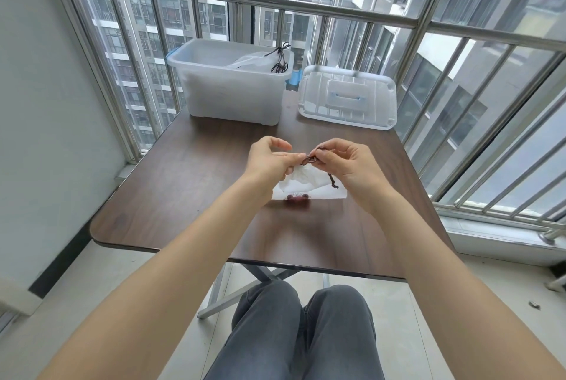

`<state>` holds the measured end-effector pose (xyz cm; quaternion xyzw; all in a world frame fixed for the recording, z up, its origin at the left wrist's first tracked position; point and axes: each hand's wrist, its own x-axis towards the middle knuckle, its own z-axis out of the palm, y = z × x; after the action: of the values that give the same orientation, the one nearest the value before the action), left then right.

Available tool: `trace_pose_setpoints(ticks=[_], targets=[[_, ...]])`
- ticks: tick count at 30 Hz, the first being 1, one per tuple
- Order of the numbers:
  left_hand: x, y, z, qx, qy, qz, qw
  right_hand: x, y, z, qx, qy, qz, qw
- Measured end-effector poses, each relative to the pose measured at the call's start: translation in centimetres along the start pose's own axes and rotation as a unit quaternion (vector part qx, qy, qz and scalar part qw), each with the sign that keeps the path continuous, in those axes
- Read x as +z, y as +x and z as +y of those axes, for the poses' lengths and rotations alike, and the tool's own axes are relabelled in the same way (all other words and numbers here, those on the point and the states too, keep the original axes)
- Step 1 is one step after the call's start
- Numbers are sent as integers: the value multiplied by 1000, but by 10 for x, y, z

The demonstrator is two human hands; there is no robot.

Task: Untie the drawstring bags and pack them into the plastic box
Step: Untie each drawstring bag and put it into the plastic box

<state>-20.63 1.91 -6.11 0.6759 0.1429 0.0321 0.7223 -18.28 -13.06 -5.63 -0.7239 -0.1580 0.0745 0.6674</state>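
**Two hands work at the string of a small white bag**

Grey trouser knees [301,312] sit lowest in the picture, tucked under the near edge of the brown table [171,196]. Two bare arms reach out over that table. The left hand [269,162] and the right hand [349,165] meet above the middle of the table. Each hand pinches the dark drawstring [309,160] between its fingertips and thumb. The white drawstring bag [306,188] hangs from the string, and its bottom edge touches the table. A loose string end hangs by the right hand.

At the far side of the table stands the plastic box [232,95], open on top. White bags [249,61] with dark strings lie inside it. The clear lid [347,98] lies flat on the table, just to the right of the box.
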Motion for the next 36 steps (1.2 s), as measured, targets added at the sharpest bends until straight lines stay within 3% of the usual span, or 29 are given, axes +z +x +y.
trace_pose_setpoints(ticks=[6, 10, 18, 21, 27, 33, 36], targets=[[0, -2, 2, 84, 72, 43, 993, 0, 1, -9, -73, -222, 6, 972], [2, -6, 2, 147, 124, 59, 980, 3, 3, -6, -163, -373, 62, 912], [0, -7, 3, 183, 260, 8, 948, 19, 4, 6, -315, -529, 182, 766], [1, -4, 2, 185, 256, -17, 949, 21, 1, 17, -302, -486, 206, 794], [-1, -1, -2, 174, 254, -96, 947, 19, -5, 26, -296, -395, 178, 851], [-1, 2, 0, 219, 349, -14, 911, 19, -7, 24, -238, -312, 188, 901], [-8, 6, 2, 250, 389, 74, 884, 15, -8, 21, -174, -235, 241, 925]])
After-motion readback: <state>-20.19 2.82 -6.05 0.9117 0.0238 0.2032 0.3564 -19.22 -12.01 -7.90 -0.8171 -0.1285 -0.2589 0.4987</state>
